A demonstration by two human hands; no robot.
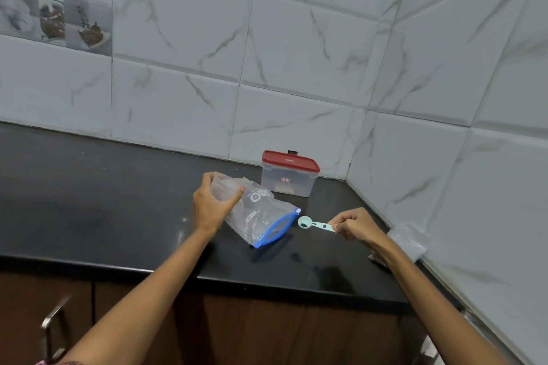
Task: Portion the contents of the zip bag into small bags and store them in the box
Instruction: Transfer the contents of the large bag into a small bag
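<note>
Nearest the camera, two bare forearms reach up from the bottom edge, over the brown cabinet fronts (267,332) and a metal handle (52,326) at the lower left, blurred. Beyond them lies the black countertop (89,207), which runs back to a corner of white marbled wall tiles (296,68); printed sheets (56,0) are stuck on the tiles at the upper left.

The box (289,173) serves as the landmark: a clear plastic container with a red lid, closed, standing on the countertop near the corner of the walls. Just in front of it and a little to its left is the zip bag (261,216), clear with a blue zip strip, its mouth pointing toward the lower right. The bag appears lifted at its far end, and its contents cannot be made out.

The left hand (212,204), left of the box and in front of it, has fingers and thumb curled round the bunched far end of the zip bag, holding it.

The right hand (357,224), in front of the box and to its right, pinches the handle of a pale green measuring spoon (314,224) with fingers curled tight. The spoon's bowl sits just beside the bag's blue mouth, and a small dark bit lies in it.

Farther right of the box, against the side wall, lies a stack of small clear bags (407,241), partly hidden by the right forearm.
</note>
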